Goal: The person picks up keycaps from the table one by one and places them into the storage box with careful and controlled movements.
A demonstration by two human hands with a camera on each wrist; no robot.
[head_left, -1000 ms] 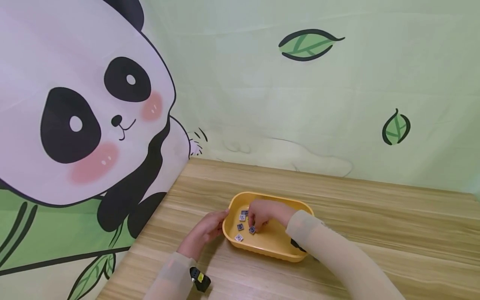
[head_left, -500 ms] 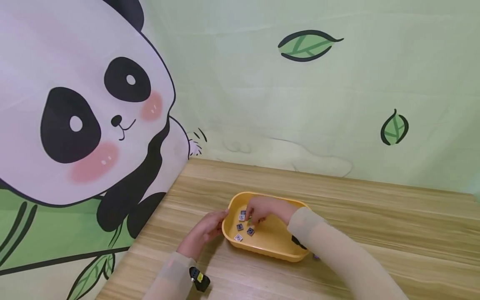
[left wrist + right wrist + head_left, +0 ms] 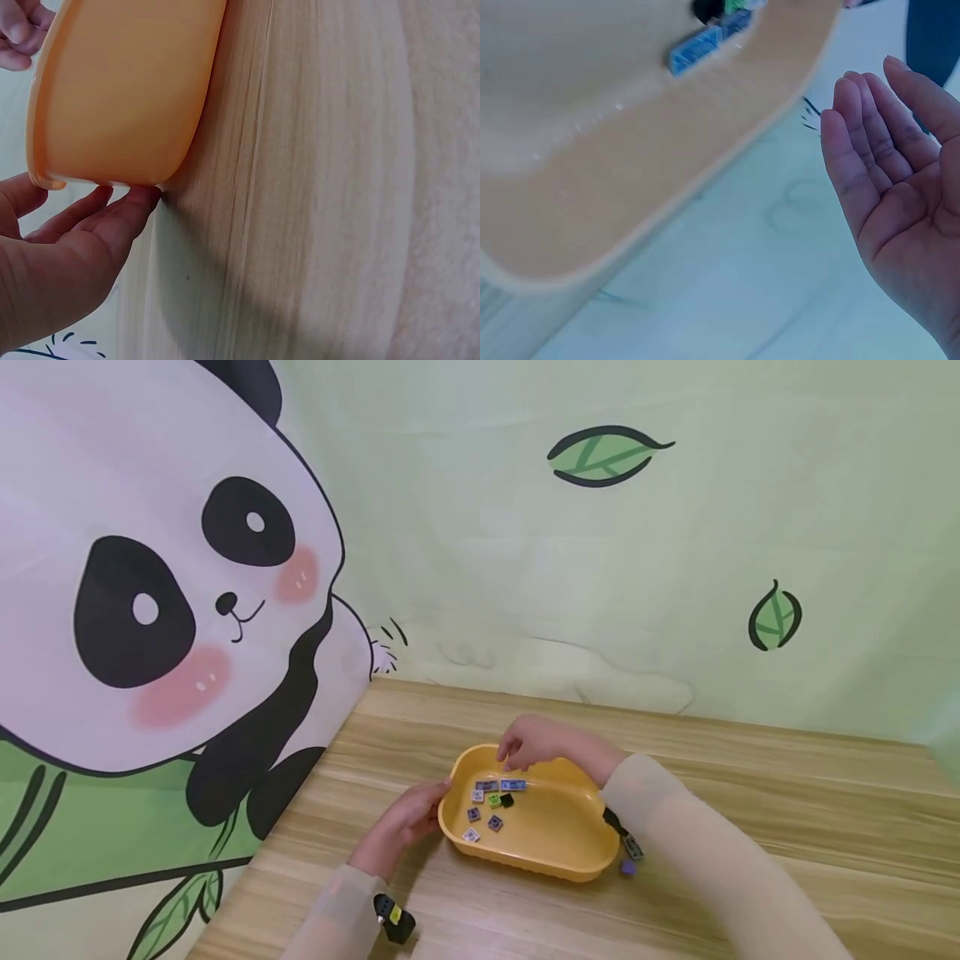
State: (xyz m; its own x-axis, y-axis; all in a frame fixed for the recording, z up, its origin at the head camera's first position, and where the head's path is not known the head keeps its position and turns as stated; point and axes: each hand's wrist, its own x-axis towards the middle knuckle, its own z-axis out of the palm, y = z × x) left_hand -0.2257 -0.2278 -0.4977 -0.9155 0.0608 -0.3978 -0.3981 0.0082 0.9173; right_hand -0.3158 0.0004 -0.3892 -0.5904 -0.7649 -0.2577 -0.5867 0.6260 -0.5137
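A yellow plastic tub (image 3: 555, 852) with rounded corners stands on the table. My left hand (image 3: 405, 818) holds its left end, thumb at the rim and fingertips against the outer wall in the left wrist view. Over the far rim hovers my right hand (image 3: 532, 743), fingers relaxed and holding nothing; its bare palm (image 3: 907, 202) shows in the right wrist view. Small square pieces lie at the tub's left: a green piece (image 3: 494, 800) between a white piece (image 3: 477, 796) and a black piece (image 3: 507, 800), a long blue piece (image 3: 513, 785) behind, dark grey pieces (image 3: 496, 822) in front.
Outside the tub's right end, a grey piece (image 3: 633, 847) and a purple piece (image 3: 628, 867) lie on the wooden table (image 3: 450, 910), close to the right sleeve. A cloth backdrop (image 3: 480, 568) with a panda print borders the table behind and at the left.
My right hand has lifted from inside the tub up to the far rim. Green, black and blue pieces now show where it was. The left hand stays at the tub's end.
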